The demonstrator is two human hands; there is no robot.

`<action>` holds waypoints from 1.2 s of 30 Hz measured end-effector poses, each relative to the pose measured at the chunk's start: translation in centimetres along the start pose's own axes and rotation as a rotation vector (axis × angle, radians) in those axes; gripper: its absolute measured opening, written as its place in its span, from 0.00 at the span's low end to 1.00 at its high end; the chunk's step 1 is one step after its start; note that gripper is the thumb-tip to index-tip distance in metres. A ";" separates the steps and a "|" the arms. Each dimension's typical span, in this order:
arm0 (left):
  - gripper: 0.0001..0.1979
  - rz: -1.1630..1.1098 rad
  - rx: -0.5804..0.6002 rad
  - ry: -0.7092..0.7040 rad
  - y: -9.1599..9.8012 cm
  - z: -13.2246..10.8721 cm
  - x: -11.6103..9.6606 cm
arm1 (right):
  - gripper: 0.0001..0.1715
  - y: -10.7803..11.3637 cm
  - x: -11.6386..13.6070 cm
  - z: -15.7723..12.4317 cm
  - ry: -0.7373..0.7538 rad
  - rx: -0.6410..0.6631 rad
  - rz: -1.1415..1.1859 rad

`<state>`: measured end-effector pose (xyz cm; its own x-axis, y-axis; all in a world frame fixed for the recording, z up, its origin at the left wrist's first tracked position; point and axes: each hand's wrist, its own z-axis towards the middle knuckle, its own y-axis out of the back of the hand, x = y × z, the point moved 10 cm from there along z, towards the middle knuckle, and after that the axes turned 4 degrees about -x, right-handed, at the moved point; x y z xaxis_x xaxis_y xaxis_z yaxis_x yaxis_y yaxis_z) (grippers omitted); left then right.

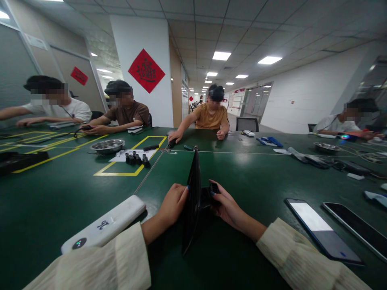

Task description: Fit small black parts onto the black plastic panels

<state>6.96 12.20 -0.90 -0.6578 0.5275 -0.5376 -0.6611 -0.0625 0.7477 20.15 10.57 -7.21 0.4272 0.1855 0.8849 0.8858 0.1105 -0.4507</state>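
Observation:
A thin black panel stands nearly edge-on to the camera above the green table. Its left side is gripped by my left hand, thumb against the panel and the other fingers partly hidden. On the right side, my right hand has its fingers closed around a small black part that sits against the panel. Left of my left hand lies a white power bank with a lit display.
Two phones lie at the right. Further off are a metal bowl, black cylindrical pieces on paper, another bowl and grey cloths. Several people sit around the table; one reaches for a black tool.

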 end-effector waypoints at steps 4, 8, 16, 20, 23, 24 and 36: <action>0.26 -0.040 0.007 0.052 -0.2 0.0 0.5 | 0.42 0.1 -0.1 0.0 -0.003 0.009 -0.005; 0.24 -0.020 0.017 0.033 -0.1 -0.1 0.2 | 0.41 0.1 -0.2 0.1 -0.012 0.005 0.001; 0.25 0.032 -0.015 -0.005 0.3 -0.2 -0.5 | 0.38 0.1 -0.2 0.1 -0.017 0.009 0.015; 0.21 0.099 -0.064 0.005 0.7 -0.2 -0.3 | 0.39 0.1 -0.2 0.1 -0.011 0.016 0.004; 0.19 0.149 -0.102 -0.021 1.1 -0.3 -0.6 | 0.39 0.1 -0.1 0.1 -0.011 0.007 -0.001; 0.19 0.166 -0.101 -0.041 1.1 -0.3 -0.8 | 0.39 0.0 -0.1 0.0 -0.015 0.004 -0.003; 0.19 0.210 -0.079 -0.119 0.7 -0.3 -1.2 | 0.38 0.2 -0.2 0.2 -0.012 -0.009 0.018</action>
<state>7.13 11.23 0.17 -0.7399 0.5916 -0.3202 -0.5434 -0.2450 0.8029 20.22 10.69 -7.55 0.4409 0.1991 0.8752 0.8795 0.0986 -0.4655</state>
